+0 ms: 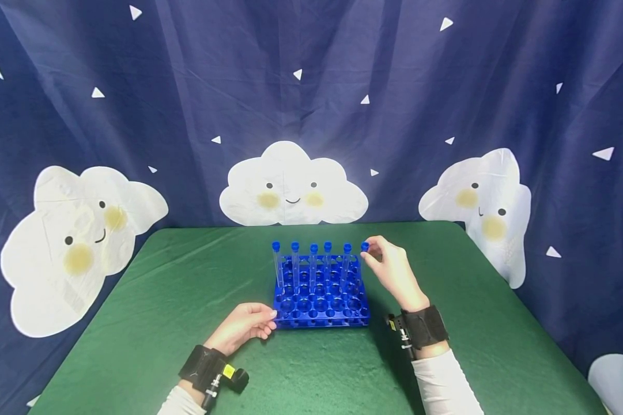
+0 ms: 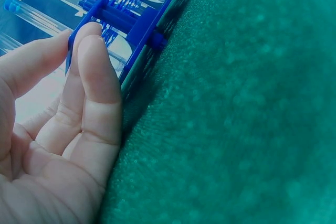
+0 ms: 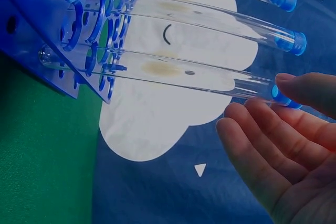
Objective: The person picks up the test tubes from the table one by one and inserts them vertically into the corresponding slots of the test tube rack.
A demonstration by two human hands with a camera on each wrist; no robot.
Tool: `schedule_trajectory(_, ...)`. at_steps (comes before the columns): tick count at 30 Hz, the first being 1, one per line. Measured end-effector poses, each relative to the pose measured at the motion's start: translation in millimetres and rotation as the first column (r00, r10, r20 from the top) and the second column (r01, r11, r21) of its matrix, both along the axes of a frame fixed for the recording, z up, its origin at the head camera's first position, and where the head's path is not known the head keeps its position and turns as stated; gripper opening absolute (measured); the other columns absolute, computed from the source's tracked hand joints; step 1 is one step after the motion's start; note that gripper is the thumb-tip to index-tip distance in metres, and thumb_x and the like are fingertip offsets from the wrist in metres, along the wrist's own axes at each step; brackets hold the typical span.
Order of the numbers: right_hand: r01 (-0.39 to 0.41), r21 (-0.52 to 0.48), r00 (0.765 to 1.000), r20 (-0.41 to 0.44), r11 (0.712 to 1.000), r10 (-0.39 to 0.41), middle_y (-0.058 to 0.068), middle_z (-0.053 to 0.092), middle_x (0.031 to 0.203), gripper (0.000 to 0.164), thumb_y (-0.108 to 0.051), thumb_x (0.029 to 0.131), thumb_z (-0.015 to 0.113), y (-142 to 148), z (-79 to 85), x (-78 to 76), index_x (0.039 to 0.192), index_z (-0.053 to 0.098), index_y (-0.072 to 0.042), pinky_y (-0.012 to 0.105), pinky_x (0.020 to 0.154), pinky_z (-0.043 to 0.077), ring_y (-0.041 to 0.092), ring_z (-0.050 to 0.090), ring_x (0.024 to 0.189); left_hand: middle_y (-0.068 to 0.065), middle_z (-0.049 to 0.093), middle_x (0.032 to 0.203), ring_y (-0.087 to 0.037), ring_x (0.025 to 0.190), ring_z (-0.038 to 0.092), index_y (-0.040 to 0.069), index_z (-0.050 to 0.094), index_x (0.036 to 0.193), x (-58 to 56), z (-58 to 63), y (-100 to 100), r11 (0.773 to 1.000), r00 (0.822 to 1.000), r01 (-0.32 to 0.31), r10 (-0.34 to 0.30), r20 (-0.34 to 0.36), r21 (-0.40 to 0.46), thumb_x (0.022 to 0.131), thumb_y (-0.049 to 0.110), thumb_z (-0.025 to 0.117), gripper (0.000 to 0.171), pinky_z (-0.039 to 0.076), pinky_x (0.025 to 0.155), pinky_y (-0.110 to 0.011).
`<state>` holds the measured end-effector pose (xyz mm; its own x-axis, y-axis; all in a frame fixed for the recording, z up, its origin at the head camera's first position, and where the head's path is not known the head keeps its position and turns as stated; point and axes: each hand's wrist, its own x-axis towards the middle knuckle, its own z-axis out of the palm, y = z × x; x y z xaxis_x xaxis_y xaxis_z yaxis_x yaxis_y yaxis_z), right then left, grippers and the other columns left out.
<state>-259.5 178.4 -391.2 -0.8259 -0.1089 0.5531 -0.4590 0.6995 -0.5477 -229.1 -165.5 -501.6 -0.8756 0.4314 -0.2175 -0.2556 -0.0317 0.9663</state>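
Observation:
A blue plastic test tube rack (image 1: 321, 323) with rows of round holes sits on the table. Several clear test tubes (image 1: 313, 274) with blue caps stand upright in it, in a row toward its far side. My left hand (image 1: 245, 327) pinches the rack's near left corner between thumb and fingers. At the far right end of the row, my right hand (image 1: 394, 274) holds the capped top of one test tube (image 3: 173, 72) between thumb and fingers. In the right wrist view, that tube's rounded bottom is down inside the rack's holes.
The table (image 1: 150, 323) has a green cover. Behind it hangs a dark blue curtain (image 1: 197, 115) printed with white clouds (image 1: 293, 167) and small triangles. Both wrists wear black straps (image 1: 426, 327) with small cameras.

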Motion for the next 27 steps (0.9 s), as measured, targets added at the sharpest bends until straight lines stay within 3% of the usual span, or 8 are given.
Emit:
schedule_trajectory(15, -0.014, 0.000, 0.999, 0.046, 1.000, 0.014, 0.014, 0.069, 0.093, 0.029, -0.013, 0.084, 0.073, 12.0, 4.2, 0.9, 0.108, 0.060, -0.001, 0.042, 0.077, 0.056, 0.027, 0.067, 0.085, -0.007, 0.068, 0.081, -0.011, 0.065, 0.062, -0.008, 0.060, 0.103, -3.7, -2.4, 2.9, 1.000, 1.000, 0.017, -0.017, -0.013, 0.001, 0.089, 0.013, 0.065, 0.025, 0.056, 0.063, -0.025)
schedule_trajectory(21, 0.001, 0.051, 0.988, 0.157, 0.999, -0.009, 0.018, 0.064, 0.113, 0.056, -0.038, 0.086, 0.070, 28.7, 11.0, 2.5, 0.127, 0.053, -0.003, 0.050, 0.088, 0.049, 0.032, 0.061, 0.103, -0.007, 0.068, 0.081, -0.012, 0.065, 0.062, -0.008, 0.058, 0.106, -6.8, -0.2, 2.4, 1.000, 1.000, 0.007, -0.007, -0.005, -0.001, 0.090, 0.013, 0.064, 0.028, 0.056, 0.063, -0.026)
schedule_trajectory(27, 0.013, 0.163, 0.963, 0.262, 0.986, -0.056, 0.016, 0.046, 0.142, 0.083, -0.060, 0.084, 0.060, 42.8, 9.9, 3.8, 0.144, 0.037, -0.008, 0.056, 0.104, 0.034, 0.035, 0.040, 0.131, -0.012, 0.066, 0.087, -0.018, 0.072, 0.064, -0.009, 0.056, 0.109, -5.9, 9.2, -2.6, 0.989, 0.995, -0.073, 0.064, -0.073, -0.129, 0.089, 0.018, 0.066, 0.035, 0.057, 0.067, -0.031)
